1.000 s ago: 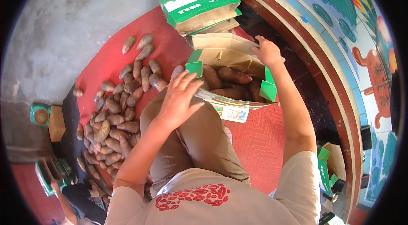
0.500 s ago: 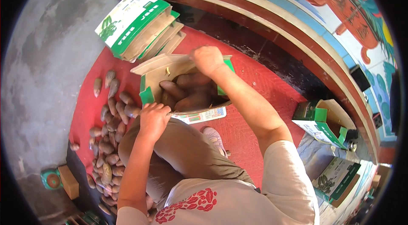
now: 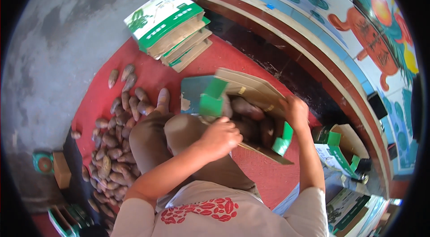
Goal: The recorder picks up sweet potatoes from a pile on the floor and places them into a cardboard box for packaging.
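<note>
An open cardboard box point(image 3: 255, 82) with green flaps is tilted in front of my knees, and large brown tubers point(image 3: 246, 108) lie inside it. My left hand point(image 3: 221, 138) is closed on the box's near left edge. On the far right side, my right hand point(image 3: 295, 110) grips the box's wall. Just left of the box a flat blue-grey plate point(image 3: 190, 91) with a worn patch shows, partly covered by the box. The box's bottom is hidden.
Many loose tubers point(image 3: 114, 152) are heaped on the red mat point(image 3: 101, 82) at my left. Folded cartons point(image 3: 165, 17) are stacked at the far left. Another open carton point(image 3: 333, 158) stands at the right, with a flat printed carton point(image 3: 347, 210) nearer me. A low ledge runs along the wall.
The box has moved right and turned, uncovering the blue-grey plate it stood over. Both hands have shifted right with it. The view has also shifted somewhat.
</note>
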`<state>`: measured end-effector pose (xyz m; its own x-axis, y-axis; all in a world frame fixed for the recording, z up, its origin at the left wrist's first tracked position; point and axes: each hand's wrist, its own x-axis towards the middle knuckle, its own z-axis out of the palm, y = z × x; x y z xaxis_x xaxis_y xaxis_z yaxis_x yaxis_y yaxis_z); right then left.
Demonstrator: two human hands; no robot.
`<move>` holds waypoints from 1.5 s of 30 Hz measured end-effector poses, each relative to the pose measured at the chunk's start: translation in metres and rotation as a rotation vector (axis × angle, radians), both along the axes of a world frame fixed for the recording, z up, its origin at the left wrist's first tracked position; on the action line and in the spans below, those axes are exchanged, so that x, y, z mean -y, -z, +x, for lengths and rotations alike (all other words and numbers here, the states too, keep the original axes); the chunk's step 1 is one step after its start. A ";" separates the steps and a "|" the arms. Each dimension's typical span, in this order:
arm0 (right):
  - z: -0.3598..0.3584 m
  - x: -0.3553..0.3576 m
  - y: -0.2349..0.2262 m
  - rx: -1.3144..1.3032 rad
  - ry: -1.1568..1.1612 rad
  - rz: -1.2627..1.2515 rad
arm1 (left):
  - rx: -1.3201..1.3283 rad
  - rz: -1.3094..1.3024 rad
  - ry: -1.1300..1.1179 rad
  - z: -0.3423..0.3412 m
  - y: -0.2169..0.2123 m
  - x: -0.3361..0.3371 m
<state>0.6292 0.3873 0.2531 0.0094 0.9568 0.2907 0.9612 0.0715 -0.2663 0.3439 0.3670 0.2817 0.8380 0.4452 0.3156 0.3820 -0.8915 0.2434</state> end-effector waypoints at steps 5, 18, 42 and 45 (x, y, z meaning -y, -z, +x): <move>0.061 0.091 0.008 0.034 0.204 -0.067 | 0.084 -0.035 0.206 0.064 0.048 0.045; 0.196 0.254 0.028 0.242 0.458 -0.483 | 0.186 -0.174 0.242 0.105 -0.009 0.051; 0.006 0.087 0.310 0.499 -0.122 -1.021 | 0.410 0.122 -0.987 -0.141 0.027 -0.066; -0.005 0.117 0.298 0.557 0.103 -1.142 | 0.446 0.077 -0.988 -0.139 0.032 -0.071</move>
